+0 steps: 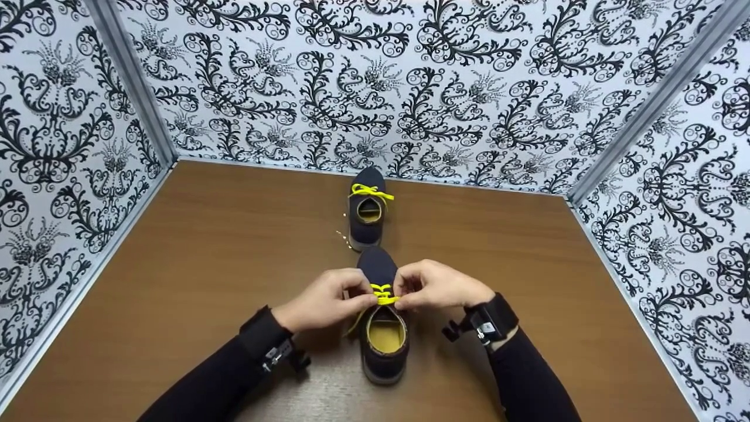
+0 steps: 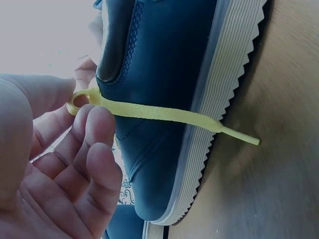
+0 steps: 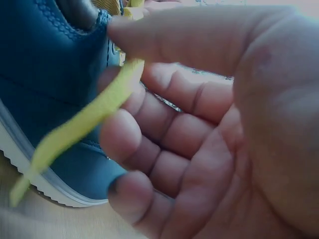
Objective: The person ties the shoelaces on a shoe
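Observation:
A dark shoe (image 1: pixel 384 364) stands on the table with its toe pointing away, its insole yellow and its sole pale and ridged. At its opening, both hands pinch the yellow shoelace (image 2: pixel 159 113). My left hand (image 1: pixel 328 299) holds a small lace loop between thumb and forefinger, and a tipped lace end hangs down the shoe's left side. On the other side my right hand (image 1: pixel 439 286) pinches the lace between thumb and forefinger. Its loose lace end (image 3: pixel 75 127) dangles across the fingers in the right wrist view, slightly blurred. Behind the fingers, part of the knot is hidden.
Directly beyond the toe stands a second dark shoe (image 1: pixel 366 233), its yellow lace tied in a bow. Small pale bits lie to its left. The brown wooden table (image 1: pixel 246 228) is bordered by patterned walls (image 1: pixel 375 76) at the back and both sides.

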{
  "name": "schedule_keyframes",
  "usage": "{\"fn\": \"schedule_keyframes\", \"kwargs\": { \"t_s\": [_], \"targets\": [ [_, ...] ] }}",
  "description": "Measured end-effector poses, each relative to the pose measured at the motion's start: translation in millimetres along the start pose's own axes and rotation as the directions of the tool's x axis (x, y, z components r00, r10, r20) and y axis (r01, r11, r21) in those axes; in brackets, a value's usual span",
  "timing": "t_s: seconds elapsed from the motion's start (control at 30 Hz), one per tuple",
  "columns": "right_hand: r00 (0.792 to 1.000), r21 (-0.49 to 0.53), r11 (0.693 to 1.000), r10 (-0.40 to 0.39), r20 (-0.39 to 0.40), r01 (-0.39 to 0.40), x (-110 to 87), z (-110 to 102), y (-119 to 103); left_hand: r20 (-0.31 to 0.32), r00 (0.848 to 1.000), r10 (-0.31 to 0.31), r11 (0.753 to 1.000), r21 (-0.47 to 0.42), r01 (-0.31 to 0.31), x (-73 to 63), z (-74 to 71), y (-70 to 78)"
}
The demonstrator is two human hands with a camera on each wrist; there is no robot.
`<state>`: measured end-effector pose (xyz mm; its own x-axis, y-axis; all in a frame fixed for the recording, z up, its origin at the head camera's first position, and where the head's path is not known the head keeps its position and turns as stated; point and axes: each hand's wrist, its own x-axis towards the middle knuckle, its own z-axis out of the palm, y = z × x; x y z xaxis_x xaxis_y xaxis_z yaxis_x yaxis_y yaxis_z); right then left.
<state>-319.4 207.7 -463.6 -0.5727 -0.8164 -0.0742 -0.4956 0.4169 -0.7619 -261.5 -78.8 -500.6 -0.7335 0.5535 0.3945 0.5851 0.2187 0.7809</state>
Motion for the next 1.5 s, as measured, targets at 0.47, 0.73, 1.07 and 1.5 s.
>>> {"fn": "schedule_keyframes", "kwargs": {
  "t_s": [0.47,0.73,1.07,1.5],
  "targets": [
    [0.999,-0.057,0.998,-0.018,-0.045,0.015,0.6,-2.1,3.5,-0.016,0.998,0.062,0.997,0.036,-0.061,0.7,1.0,-1.8],
    [0.997,-0.073,0.997,-0.039,-0.061,0.035,1.6,0.6,5.0,-0.018,0.998,0.058,0.998,0.041,-0.057,-0.1,1.4,-1.6],
    [0.995,-0.067,0.998,-0.027,-0.096,0.021,2.9,2.5,1.5,-0.013,0.998,0.058,0.998,0.039,-0.057,0.8,1.1,-1.2],
    [0.995,-0.056,0.998,-0.010,-0.097,0.005,2.4,0.9,-2.3,0.004,0.999,0.043,0.998,0.036,-0.043,0.5,1.5,-1.6]
  ]
}}
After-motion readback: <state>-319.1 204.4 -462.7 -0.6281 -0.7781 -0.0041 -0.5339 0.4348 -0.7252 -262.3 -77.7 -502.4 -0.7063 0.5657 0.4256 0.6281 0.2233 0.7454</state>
